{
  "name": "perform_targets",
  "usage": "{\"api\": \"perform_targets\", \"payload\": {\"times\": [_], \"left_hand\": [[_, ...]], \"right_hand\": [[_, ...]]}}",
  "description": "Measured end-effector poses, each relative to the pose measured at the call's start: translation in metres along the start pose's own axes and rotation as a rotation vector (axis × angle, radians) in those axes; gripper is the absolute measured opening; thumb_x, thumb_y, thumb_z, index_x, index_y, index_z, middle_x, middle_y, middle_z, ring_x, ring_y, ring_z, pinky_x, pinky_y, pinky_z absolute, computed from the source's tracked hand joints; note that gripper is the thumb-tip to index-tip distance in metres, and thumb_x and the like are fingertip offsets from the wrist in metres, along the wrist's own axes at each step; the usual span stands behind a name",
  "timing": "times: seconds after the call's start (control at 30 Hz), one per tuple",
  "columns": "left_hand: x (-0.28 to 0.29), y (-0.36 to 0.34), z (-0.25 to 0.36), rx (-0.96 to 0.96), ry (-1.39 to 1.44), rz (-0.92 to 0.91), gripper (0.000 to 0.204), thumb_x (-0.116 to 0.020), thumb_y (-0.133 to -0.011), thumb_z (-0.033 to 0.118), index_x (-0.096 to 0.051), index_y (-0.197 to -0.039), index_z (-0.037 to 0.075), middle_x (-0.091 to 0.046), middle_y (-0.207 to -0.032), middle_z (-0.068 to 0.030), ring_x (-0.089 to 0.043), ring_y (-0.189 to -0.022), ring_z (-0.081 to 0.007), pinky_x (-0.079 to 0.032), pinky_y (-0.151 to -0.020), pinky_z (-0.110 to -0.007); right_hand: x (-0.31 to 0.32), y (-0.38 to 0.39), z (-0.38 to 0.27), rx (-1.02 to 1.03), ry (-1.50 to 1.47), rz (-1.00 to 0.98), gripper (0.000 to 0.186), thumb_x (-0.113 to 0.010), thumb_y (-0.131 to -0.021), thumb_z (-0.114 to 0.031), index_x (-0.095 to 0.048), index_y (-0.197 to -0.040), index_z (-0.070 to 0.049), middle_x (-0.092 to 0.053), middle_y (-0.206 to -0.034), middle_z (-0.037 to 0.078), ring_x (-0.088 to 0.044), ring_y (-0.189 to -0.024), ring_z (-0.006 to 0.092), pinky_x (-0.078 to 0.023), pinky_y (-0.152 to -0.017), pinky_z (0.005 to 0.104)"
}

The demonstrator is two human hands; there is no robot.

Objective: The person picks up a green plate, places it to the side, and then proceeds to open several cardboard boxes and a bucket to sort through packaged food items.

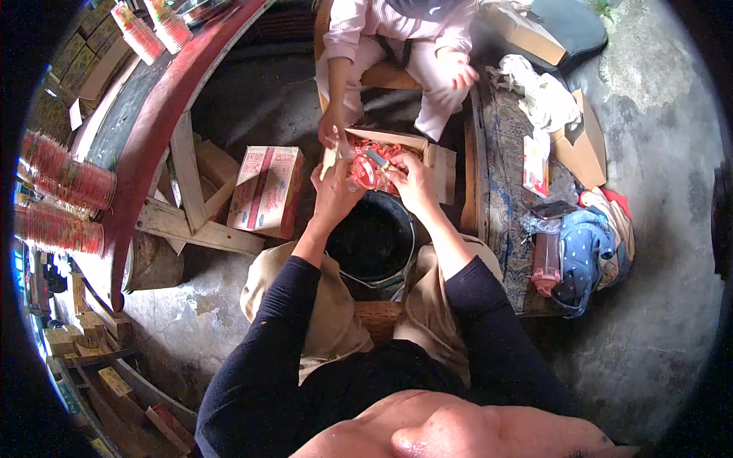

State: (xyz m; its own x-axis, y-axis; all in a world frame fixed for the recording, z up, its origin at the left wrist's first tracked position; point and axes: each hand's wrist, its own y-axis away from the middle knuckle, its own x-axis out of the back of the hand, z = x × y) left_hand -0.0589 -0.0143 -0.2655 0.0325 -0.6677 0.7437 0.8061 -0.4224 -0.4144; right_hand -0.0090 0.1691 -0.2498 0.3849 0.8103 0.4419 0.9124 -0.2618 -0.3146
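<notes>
My left hand (334,192) is closed on a red-and-clear plastic packet (364,175), above the far rim of a black bucket (372,243) between my knees. In the fingers of my right hand (414,183) is a small knife (376,159), its grey blade lying against the packet. Just beyond both hands stands an open cardboard box (408,140) with red packets or strips in it, partly hidden by my fingers. Another person (401,30) sits facing me; one of their hands (332,127) hangs at the box's left corner, the other (458,72) is raised.
A closed carton (265,191) stands left of the bucket. Stacks of red cups (69,175) line a curved red-edged table (141,114) at left. On the right, a patterned bench (504,221) bears a blue bag (584,256), a pink bottle (545,263), white cloth (538,95) and cardboard.
</notes>
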Motion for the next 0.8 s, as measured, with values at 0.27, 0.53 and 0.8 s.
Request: {"api": "perform_targets", "payload": {"times": [0.27, 0.53, 0.8], "left_hand": [[0.000, -0.004, -0.009, 0.236, 0.211, -0.074, 0.066, -0.077, -0.069, 0.029, -0.044, -0.120, 0.003, -0.063, -0.104, -0.0176, -0.060, -0.103, -0.0295, -0.031, -0.099, -0.047], [-0.007, -0.003, -0.018, 0.472, 0.497, -0.121, 0.072, -0.073, -0.072, 0.032, -0.031, -0.123, 0.002, -0.060, -0.106, -0.0210, -0.061, -0.099, -0.0344, -0.044, -0.090, -0.041], [-0.007, 0.000, -0.025, 0.487, 0.424, -0.128, 0.070, -0.070, -0.075, 0.047, -0.040, -0.125, 0.008, -0.064, -0.101, -0.0194, -0.063, -0.097, -0.0334, -0.045, -0.086, -0.040]], "right_hand": [[0.009, -0.005, 0.007, -0.078, 0.118, 0.027, 0.020, -0.069, -0.079, -0.009, -0.060, -0.096, -0.004, -0.066, -0.087, 0.013, -0.066, -0.078, 0.0266, -0.050, -0.070, 0.0345], [0.014, -0.007, 0.010, -0.034, 0.124, 0.031, 0.019, -0.069, -0.080, -0.012, -0.062, -0.095, -0.004, -0.067, -0.086, 0.013, -0.067, -0.079, 0.0260, -0.050, -0.068, 0.0346], [0.020, -0.006, 0.004, -0.011, 0.262, -0.065, 0.020, -0.067, -0.077, -0.007, -0.060, -0.095, -0.003, -0.065, -0.094, 0.015, -0.063, -0.090, 0.0307, -0.049, -0.075, 0.0387]]}}
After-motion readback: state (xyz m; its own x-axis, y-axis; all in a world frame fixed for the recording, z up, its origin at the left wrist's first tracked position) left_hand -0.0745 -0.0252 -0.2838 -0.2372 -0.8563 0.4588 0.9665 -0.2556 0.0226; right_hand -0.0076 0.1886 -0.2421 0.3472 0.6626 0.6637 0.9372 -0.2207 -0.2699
